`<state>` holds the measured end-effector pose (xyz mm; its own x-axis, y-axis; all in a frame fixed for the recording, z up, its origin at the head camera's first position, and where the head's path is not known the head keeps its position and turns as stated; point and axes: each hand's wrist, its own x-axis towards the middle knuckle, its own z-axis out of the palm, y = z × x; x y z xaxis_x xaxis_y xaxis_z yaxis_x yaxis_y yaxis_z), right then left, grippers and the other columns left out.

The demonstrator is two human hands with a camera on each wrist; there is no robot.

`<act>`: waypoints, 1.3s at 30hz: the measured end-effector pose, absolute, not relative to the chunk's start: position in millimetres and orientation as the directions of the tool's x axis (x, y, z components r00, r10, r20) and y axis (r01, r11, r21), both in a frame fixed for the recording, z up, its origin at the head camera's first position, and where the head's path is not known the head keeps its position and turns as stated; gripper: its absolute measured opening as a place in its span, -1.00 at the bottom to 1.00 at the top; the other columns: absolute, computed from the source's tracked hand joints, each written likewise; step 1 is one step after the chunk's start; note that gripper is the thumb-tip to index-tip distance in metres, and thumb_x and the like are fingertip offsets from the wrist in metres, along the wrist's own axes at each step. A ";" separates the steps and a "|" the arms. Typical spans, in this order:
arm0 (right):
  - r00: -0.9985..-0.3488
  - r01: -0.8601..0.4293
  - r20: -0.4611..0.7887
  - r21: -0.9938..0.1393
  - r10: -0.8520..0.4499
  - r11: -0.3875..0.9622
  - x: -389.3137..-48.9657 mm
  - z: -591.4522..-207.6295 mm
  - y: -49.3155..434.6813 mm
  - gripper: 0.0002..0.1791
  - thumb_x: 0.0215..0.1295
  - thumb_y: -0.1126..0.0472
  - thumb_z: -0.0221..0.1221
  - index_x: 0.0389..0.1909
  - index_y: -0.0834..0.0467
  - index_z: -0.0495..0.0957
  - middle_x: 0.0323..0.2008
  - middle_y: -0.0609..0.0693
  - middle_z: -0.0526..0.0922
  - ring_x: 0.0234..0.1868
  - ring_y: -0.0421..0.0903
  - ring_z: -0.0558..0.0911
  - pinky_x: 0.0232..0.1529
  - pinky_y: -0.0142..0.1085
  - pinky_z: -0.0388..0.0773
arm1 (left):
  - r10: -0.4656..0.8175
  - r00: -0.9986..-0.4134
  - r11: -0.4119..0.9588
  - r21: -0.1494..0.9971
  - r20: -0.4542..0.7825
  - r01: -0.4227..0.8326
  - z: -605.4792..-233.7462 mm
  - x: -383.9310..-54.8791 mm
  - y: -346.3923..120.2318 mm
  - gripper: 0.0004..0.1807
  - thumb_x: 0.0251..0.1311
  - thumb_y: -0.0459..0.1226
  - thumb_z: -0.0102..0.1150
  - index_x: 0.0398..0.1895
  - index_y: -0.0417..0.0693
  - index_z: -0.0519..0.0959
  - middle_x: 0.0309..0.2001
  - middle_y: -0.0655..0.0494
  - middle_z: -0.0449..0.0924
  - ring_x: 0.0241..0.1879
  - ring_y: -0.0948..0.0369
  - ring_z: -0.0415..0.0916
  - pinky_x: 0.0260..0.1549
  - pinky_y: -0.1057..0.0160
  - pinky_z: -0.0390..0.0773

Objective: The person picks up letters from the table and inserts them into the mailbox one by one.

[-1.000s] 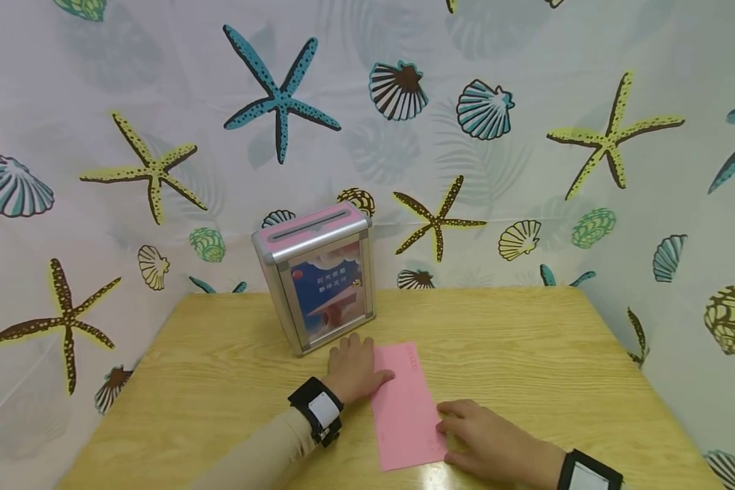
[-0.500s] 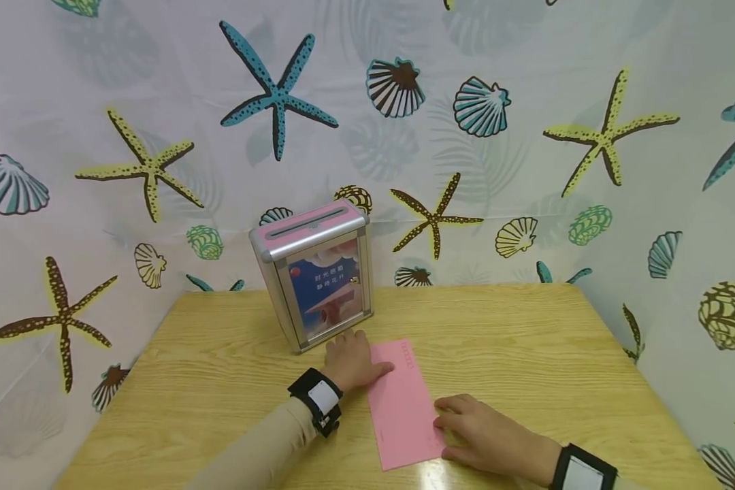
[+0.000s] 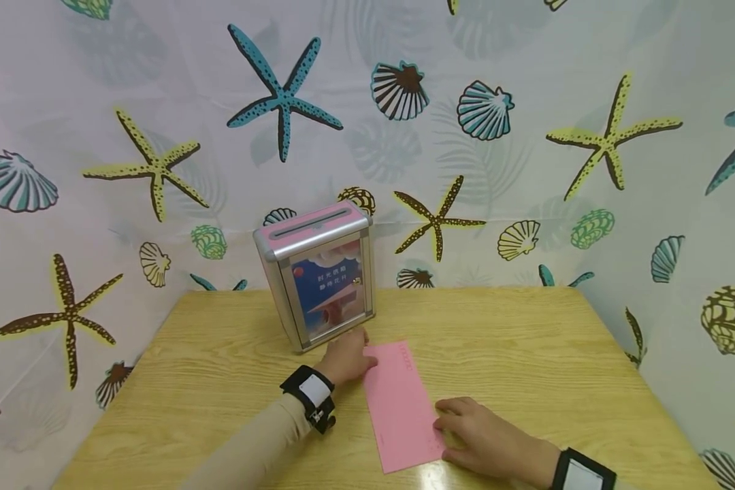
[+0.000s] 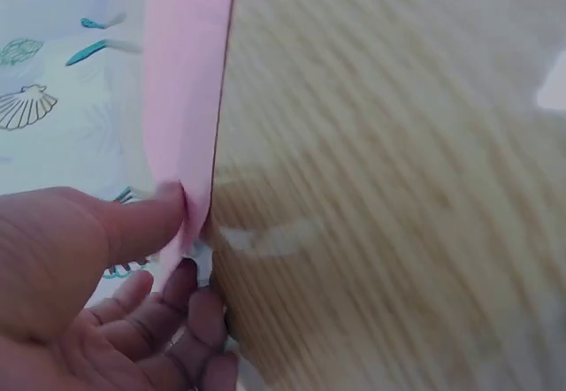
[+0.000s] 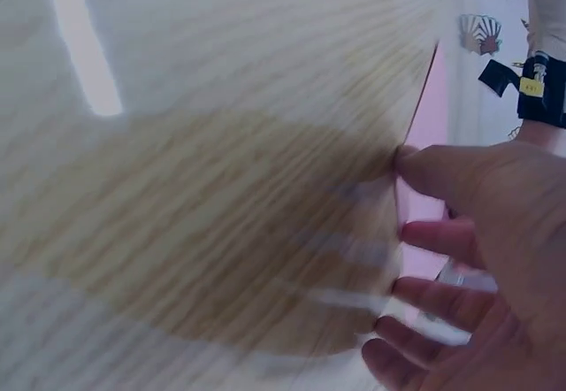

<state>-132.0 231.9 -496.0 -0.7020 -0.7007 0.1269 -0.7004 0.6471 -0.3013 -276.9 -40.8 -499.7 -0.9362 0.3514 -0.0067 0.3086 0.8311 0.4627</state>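
Note:
A pink envelope (image 3: 402, 408) with small printed boxes at its far end lies on the wooden table, slanting toward me. My left hand (image 3: 345, 357) is at its far left corner, thumb on top and fingers curled in near the edge; in the left wrist view the thumb (image 4: 150, 223) and forefinger pinch that corner. Beside the near right edge rests my right hand (image 3: 484, 439), its loosely bent fingers touching the envelope. In the right wrist view the thumb and fingertips (image 5: 438, 241) are spread along that edge. Just beyond the left hand stands a letter box (image 3: 318, 279).
The letter box is silver-framed, with a pink slotted top (image 3: 312, 226), a picture front and a small lock. Patterned cloth (image 3: 465, 156) hangs behind and at both sides of the wooden table (image 3: 514, 340). Both wrists wear black straps.
My left hand has drawn back a little to the left, its fingers curling in toward the corner. The envelope's far end has shifted slightly left. The right hand stays nearly in place.

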 end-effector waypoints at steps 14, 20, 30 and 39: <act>-0.838 -0.502 0.017 -0.418 -0.546 0.757 -134.1 -497.1 233.4 -0.21 0.16 -0.16 0.32 0.14 0.43 0.45 -0.03 0.11 0.45 -0.08 -0.08 0.43 -0.14 -0.18 0.59 | 0.363 -0.916 0.429 0.843 0.168 0.325 -487.9 -282.9 -45.7 -0.90 0.18 -0.28 0.33 -0.26 -0.08 0.64 -0.32 0.07 0.69 -0.36 0.18 0.64 -0.42 0.17 0.66; -0.862 -0.353 -0.020 -0.691 -0.506 0.630 -141.3 -499.7 232.8 -0.61 0.33 -0.03 0.21 -0.09 0.22 0.58 -0.28 -0.04 0.55 -0.32 -0.18 0.49 -0.36 -0.31 0.52 | 0.300 -0.924 0.287 0.901 0.237 0.325 -463.5 -276.4 -43.1 -0.95 0.16 -0.32 0.33 -0.36 -0.08 0.64 -0.42 0.07 0.71 -0.49 0.16 0.64 -0.38 -0.06 0.67; -0.895 -0.202 -0.050 -0.840 -0.444 0.503 -151.9 -497.7 238.2 -0.73 0.42 0.09 0.13 -0.42 0.16 0.59 -0.50 0.01 0.61 -0.55 -0.27 0.41 -0.53 -0.43 0.38 | 0.315 -0.882 0.251 0.865 0.352 0.434 -405.1 -266.5 -39.8 -0.95 0.17 -0.34 0.32 -0.32 -0.11 0.66 -0.40 0.03 0.72 -0.49 0.19 0.65 -0.46 0.19 0.69; -0.908 -0.347 0.155 -0.799 -0.390 0.491 -164.4 -468.6 230.3 -0.77 0.44 0.11 0.10 -0.40 0.04 0.64 -0.43 0.00 0.68 -0.41 0.05 0.60 -0.46 -0.31 0.57 | 0.396 -0.806 0.287 0.775 0.439 0.563 -358.7 -263.3 -42.5 -0.89 0.23 -0.23 0.29 -0.22 -0.02 0.68 -0.40 0.12 0.72 -0.45 0.21 0.66 -0.41 0.20 0.69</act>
